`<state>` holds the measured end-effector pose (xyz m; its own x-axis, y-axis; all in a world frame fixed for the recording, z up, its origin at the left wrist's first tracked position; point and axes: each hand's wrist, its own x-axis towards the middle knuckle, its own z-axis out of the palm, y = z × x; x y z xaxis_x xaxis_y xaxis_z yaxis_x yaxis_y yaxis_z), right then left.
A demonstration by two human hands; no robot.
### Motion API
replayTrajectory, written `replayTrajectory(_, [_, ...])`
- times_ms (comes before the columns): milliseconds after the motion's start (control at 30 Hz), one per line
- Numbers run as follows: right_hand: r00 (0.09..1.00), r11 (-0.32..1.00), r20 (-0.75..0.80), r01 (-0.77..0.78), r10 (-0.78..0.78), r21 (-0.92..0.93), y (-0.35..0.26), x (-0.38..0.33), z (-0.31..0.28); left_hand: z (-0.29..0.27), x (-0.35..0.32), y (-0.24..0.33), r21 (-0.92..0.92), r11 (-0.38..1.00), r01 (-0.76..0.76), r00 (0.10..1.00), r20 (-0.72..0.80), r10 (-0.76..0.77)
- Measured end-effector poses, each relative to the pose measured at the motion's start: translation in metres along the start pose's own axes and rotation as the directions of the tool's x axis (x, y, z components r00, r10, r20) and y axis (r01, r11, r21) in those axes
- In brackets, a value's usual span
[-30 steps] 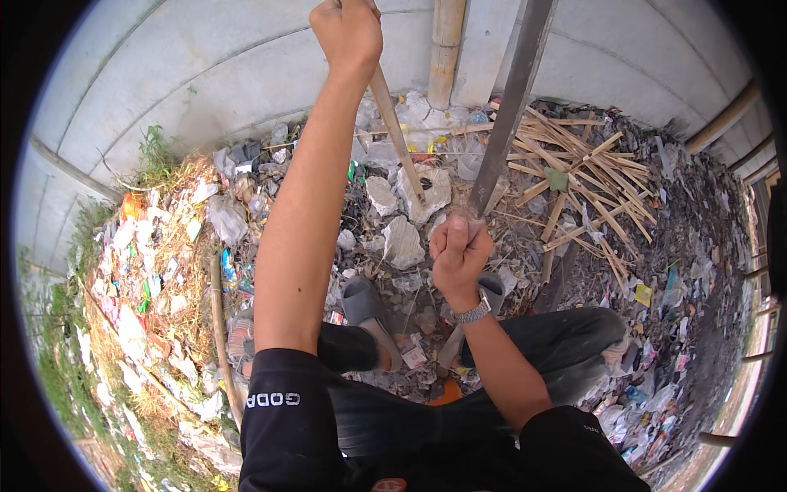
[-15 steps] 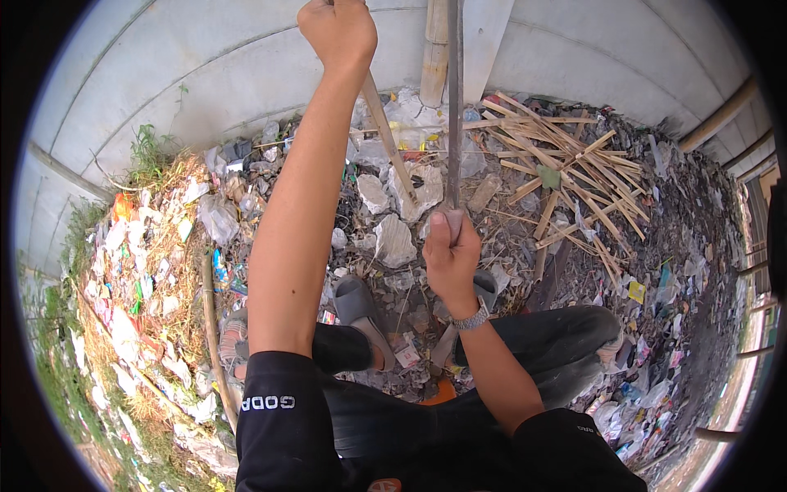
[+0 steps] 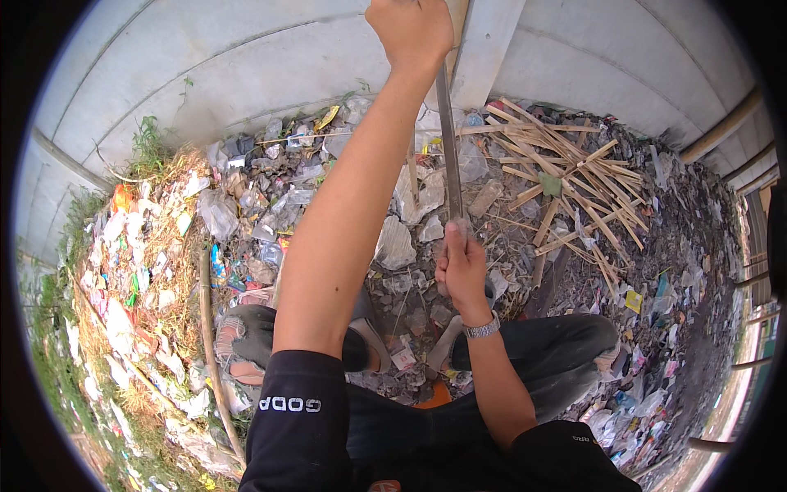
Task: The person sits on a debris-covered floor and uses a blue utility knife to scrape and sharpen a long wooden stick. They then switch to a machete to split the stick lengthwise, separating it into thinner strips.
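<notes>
My right hand (image 3: 463, 266) is closed around the handle of a machete (image 3: 450, 148), its long grey blade pointing up and away from me. At the top edge, my left hand (image 3: 412, 29) is a fist, its fingers partly cut off by the picture's rim. It grips a wooden stick (image 3: 413, 176), whose middle runs hidden behind my forearm. The stick's lower end stands on or by a pale broken chunk (image 3: 419, 195) on the ground. The blade's upper part passes close beside my left wrist; whether it touches the stick cannot be seen.
A heap of split wooden strips (image 3: 574, 180) lies to the right with a green leaf on it. A grey wall (image 3: 246, 74) closes off the far side. Litter covers the ground around my sandalled feet. A long pole (image 3: 209, 328) lies at the left.
My left hand has swung to the right with the stick, which now stands more upright. My right hand has shifted slightly right and down, and the blade leans more to the left.
</notes>
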<state>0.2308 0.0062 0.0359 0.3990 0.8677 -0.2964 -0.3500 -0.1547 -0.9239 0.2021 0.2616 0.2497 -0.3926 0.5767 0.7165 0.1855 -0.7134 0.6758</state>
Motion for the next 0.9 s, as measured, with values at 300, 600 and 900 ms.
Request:
replayTrajectory(300, [0.994,0.860,-0.092,-0.002,-0.053,-0.510,0.179,0.039,-0.041,0.016,-0.011,0.016,-0.018,1.000,-0.015,1.000,0.021,0.016])
replayTrajectory(600, [0.979,0.991,-0.161,-0.131,0.124,-0.038,0.070,0.034,-0.025,-0.016,0.011,-0.015,-0.058,0.998,0.035,0.999,-0.006,-0.035])
replayTrajectory(900, [0.977,0.960,-0.182,0.060,-0.113,-0.272,0.172,0.047,-0.020,-0.019,0.020,-0.021,-0.015,0.996,0.087,0.996,0.032,-0.087])
